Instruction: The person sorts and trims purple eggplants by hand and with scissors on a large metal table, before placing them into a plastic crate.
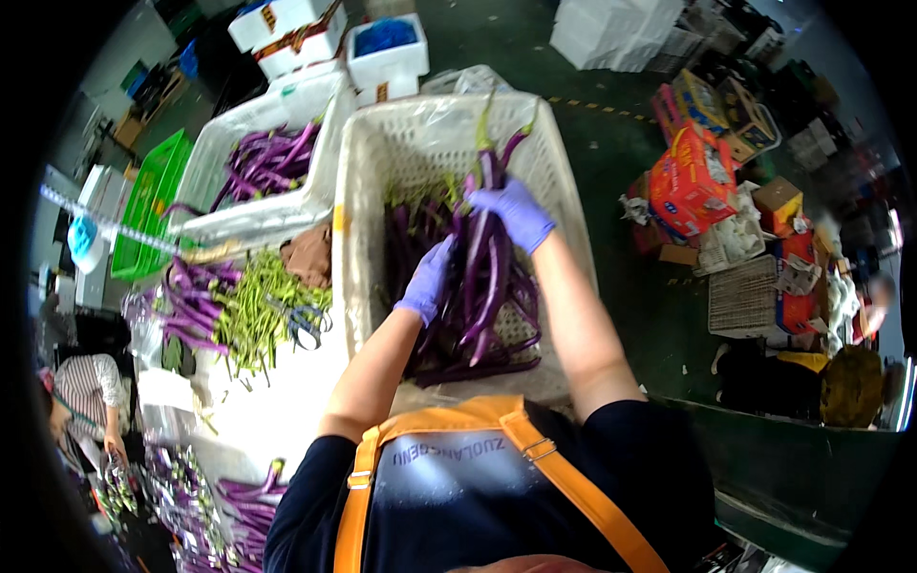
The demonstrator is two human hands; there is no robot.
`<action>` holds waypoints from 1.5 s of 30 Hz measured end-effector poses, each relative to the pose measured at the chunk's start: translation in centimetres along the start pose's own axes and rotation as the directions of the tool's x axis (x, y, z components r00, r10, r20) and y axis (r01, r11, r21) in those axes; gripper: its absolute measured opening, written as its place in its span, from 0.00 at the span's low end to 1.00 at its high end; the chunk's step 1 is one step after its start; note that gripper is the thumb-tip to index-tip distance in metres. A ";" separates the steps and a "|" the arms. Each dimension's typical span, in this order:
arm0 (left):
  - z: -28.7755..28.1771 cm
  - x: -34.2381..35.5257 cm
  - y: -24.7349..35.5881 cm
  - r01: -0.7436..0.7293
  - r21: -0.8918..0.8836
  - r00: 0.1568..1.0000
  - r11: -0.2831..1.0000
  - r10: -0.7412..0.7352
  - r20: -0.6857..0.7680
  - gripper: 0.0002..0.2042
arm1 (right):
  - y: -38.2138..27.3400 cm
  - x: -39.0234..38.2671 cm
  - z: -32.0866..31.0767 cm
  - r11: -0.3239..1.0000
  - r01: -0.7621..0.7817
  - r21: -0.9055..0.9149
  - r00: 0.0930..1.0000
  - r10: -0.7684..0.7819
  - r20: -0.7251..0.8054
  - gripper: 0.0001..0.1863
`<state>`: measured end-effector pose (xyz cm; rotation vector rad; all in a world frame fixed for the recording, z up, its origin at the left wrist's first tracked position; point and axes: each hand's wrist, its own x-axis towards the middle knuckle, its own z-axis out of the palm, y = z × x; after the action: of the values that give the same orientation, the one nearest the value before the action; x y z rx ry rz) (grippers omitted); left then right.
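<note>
From the head camera, the left hand (426, 280) in a purple glove is gripping the lower part of a bunch of long purple eggplants (485, 253). The right hand (517, 214) is closing around the bunch higher up, near the green stems. The bunch is hanging just over the big white basket (564, 181). To do this well, both hands should be squeezing gently and keeping the stems lined up, so none are slipping out. More eggplants are lying in that basket. The white box (250, 216) to the left is holding eggplants too. Cut green stems (258, 304) are piling up beside it.
</note>
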<state>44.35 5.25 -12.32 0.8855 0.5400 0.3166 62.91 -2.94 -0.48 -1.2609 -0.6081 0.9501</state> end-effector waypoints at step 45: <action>0.2 -1.4 -1.7 0.345 -0.190 0.891 0.919 -0.257 0.374 0.37 | 8.2 -3.4 0.3 0.818 0.171 -0.549 0.942 0.029 0.336 0.43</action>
<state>43.41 3.40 -13.15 0.5773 0.2974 -0.0590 58.85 -5.56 -7.97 -1.6039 -1.2744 0.9545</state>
